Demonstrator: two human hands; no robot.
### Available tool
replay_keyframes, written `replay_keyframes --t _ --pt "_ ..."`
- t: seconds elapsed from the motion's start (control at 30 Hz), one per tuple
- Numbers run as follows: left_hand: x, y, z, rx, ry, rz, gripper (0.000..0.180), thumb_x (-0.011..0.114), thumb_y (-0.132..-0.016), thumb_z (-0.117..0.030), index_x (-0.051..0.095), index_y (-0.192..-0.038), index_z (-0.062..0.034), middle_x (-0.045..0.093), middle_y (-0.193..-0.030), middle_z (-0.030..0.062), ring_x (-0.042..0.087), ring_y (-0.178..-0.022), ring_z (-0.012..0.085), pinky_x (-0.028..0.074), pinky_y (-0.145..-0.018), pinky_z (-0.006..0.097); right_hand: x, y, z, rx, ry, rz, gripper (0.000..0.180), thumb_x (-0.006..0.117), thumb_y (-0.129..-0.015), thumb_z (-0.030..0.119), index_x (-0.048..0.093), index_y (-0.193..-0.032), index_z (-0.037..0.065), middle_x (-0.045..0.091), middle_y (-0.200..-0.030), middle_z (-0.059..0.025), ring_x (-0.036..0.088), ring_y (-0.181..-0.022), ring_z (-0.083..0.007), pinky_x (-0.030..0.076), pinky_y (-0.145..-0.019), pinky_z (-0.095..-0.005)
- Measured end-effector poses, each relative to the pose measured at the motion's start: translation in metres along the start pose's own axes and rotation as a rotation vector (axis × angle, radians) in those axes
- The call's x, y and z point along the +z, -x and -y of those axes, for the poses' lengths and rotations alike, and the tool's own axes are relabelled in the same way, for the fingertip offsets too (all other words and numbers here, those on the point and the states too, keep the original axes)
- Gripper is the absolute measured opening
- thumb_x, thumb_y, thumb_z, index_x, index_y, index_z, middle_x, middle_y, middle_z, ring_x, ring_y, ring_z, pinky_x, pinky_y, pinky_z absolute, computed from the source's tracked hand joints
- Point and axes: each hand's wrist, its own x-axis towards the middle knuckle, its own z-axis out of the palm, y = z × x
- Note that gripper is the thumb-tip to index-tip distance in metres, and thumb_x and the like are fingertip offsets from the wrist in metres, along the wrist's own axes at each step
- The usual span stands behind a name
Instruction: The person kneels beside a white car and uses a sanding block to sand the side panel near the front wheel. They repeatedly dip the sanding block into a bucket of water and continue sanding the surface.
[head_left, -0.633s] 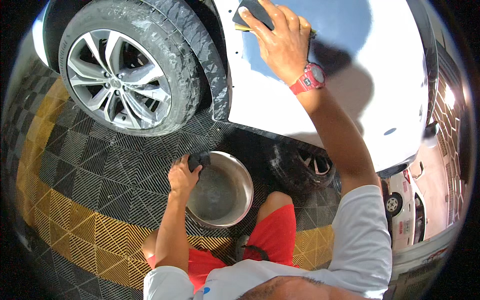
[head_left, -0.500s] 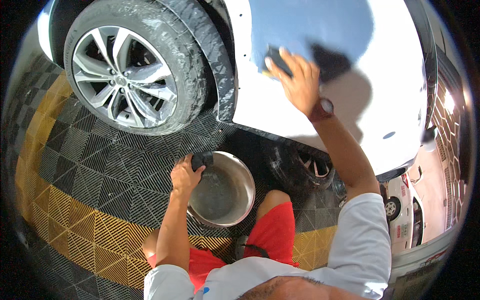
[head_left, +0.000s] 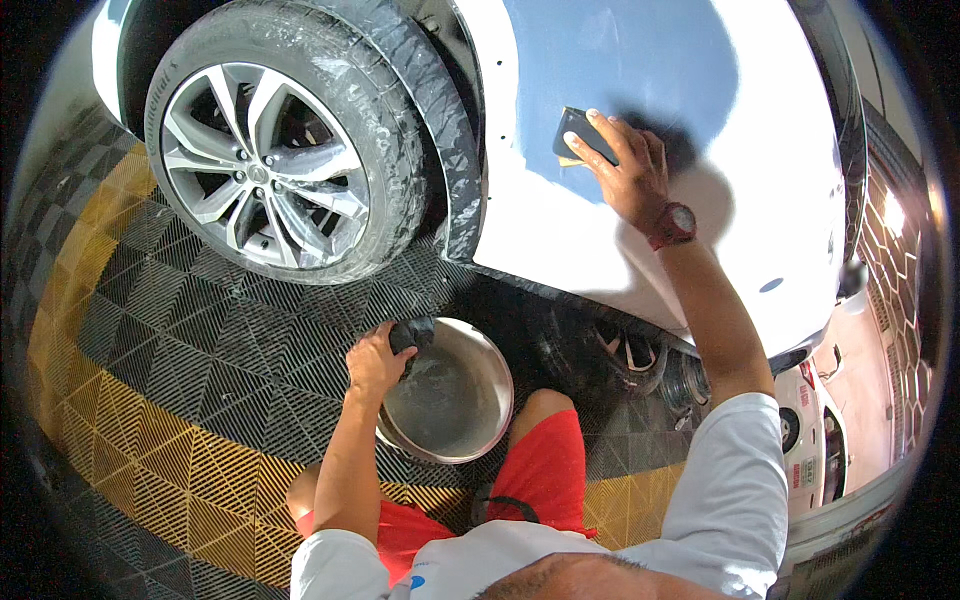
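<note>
Right hand (head_left: 628,178) presses a dark rectangular sanding block with a yellowish underside (head_left: 580,136) flat against the pale blue primed patch of the white car body panel (head_left: 640,60), fingers spread over the block's top, so the grip is closed on it with the palm behind. The block sits at the lower left edge of the blue patch, long axis slanted up-left to down-right; most of the blue area lies up and to the right of the hand. Left hand (head_left: 378,360) is low, well apart from the panel, closed on a dark wadded cloth (head_left: 412,333) at the rim of the round shiny metal bowl (head_left: 450,400) standing on the black and yellow grid floor tiles (head_left: 180,400). The wet black tyre with a silver alloy wheel (head_left: 265,165) lies left of the panel. Right hand is the nearer one to the blue patch.
</note>
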Motion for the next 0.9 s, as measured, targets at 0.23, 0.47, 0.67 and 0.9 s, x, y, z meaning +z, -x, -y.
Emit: replay_keyframes --t 0.23,0.47,0.67,0.9 --pt "0.000 -0.001 0.012 -0.005 0.021 -0.030 0.075 0.087 -0.082 -0.050 0.066 -0.143 -0.0110 0.076 -0.125 0.0183 0.074 -0.114 0.0363 0.058 -0.100 0.047 -0.011 -0.108 -0.022 0.226 0.158 -0.223 0.060 0.081 -0.088 0.022 0.066 -0.145 0.031 0.067 -0.136 -0.0015 0.061 -0.125 -0.0240 0.046 -0.102 -0.0437" --pt "0.007 -0.003 0.000 -0.002 0.008 -0.006 0.075 0.087 -0.082 -0.051 0.066 -0.142 -0.0109 0.076 -0.124 0.0182 0.075 -0.112 0.0367 0.058 -0.099 0.047 -0.010 -0.046 -0.044 0.199 0.088 -0.107 0.065 0.083 -0.087 0.023 0.064 -0.148 0.036 0.060 -0.152 -0.0048 0.061 -0.128 -0.0272 0.047 -0.103 -0.0475" --pt "0.011 -0.005 0.014 0.037 0.010 -0.060 0.078 0.088 -0.080 -0.053 0.065 -0.142 -0.0106 0.076 -0.122 0.0177 0.075 -0.111 0.0362 0.059 -0.096 0.047 -0.027 -0.095 -0.022 0.388 0.137 -0.123 0.062 0.082 -0.089 0.019 0.065 -0.147 0.030 0.060 -0.153 -0.0091 0.061 -0.130 -0.0303 0.046 -0.106 -0.0477" --pt "0.005 0.002 0.006 0.032 -0.040 -0.132 0.087 0.090 -0.077 -0.052 0.060 -0.147 -0.0092 0.067 -0.134 0.0189 0.063 -0.127 0.0397 0.051 -0.107 0.052 -0.024 -0.100 -0.036 0.296 0.093 -0.145 0.054 0.074 -0.095 0.021 0.064 -0.147 0.033 0.062 -0.150 -0.0090 0.062 -0.128 -0.0312 0.044 -0.108 -0.0502"
